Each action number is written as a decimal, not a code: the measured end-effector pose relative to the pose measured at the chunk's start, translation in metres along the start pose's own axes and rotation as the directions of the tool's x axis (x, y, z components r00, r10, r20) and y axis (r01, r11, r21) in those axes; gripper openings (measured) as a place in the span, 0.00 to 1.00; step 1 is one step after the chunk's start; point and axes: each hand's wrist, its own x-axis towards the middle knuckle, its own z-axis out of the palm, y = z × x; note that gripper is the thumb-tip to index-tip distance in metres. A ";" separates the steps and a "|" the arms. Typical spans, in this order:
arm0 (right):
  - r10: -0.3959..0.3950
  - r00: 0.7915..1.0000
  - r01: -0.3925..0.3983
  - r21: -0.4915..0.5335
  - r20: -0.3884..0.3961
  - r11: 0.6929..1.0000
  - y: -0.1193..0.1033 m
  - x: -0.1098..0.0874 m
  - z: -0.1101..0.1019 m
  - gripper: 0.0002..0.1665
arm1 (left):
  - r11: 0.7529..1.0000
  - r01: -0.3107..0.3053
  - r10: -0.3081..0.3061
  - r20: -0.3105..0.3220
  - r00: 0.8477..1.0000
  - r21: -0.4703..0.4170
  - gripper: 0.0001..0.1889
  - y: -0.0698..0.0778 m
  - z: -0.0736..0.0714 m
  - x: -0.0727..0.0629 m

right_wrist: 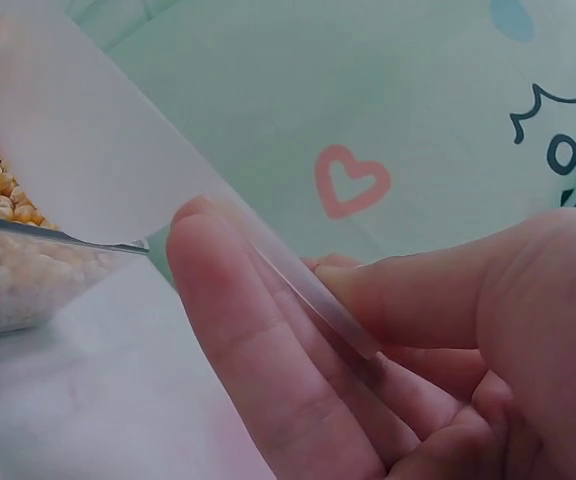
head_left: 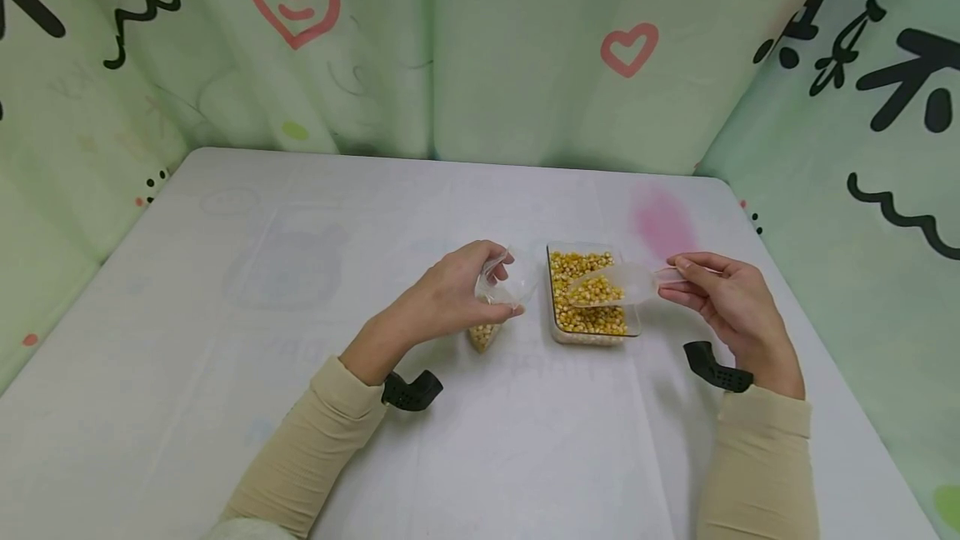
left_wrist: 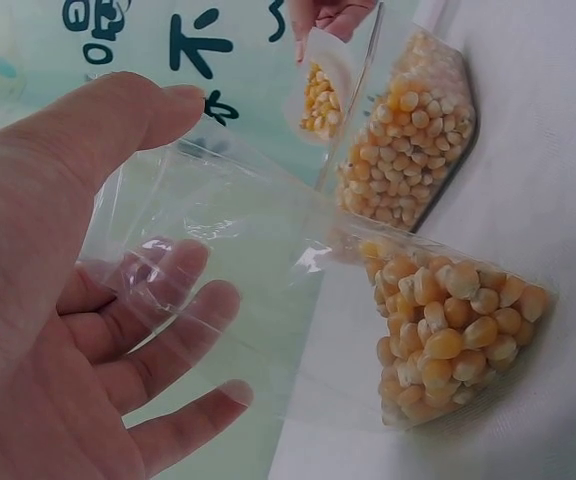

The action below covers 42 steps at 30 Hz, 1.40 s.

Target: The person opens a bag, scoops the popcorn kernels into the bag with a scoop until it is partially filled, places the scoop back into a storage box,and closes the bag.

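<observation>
Beige left sleeve (head_left: 300,448) lies nearest the camera, to the near left of the kernel box, the landmark for these notes. Left hand (head_left: 438,294), left of the box: thumb and fingers well parted in a C, curled around the mouth of a clear bag (left_wrist: 418,335), keeping the film spread. Bag hangs just left of the box, kernels settled in its lower end; whether its base bears on the table (head_left: 525,448) cannot be told. Handling estimate: film limp, light and slippery, weight all at the bottom; best held by the rim, with two sides kept apart. Kernel box (head_left: 592,339): clear walls, looks rigid, filled with loose yellow kernels; judged the heaviest item, best steadied by its side walls. Translucent scoop (head_left: 636,283) sits over the right part of the box with a load of kernels in its bowl; contact with the kernels below unclear. Probably thin, light, fairly stiff; smooth kernels would roll off if tilted, so hold at the handle, level. Right hand (head_left: 735,307), right of the box: thumb and fingers closed in a pinch on the scoop's handle.
</observation>
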 end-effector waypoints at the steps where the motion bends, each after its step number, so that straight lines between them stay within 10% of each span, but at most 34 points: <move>1: -0.002 1.000 0.002 0.010 0.002 1.000 0.000 0.000 0.000 0.12 | 1.000 0.000 0.000 0.000 1.000 -0.001 0.30 0.000 0.000 0.000; 42: -0.200 0.978 0.186 0.173 0.067 0.967 -0.024 -0.012 0.032 0.09 | 0.994 -0.027 0.023 0.037 0.999 0.105 0.36 0.008 0.020 0.003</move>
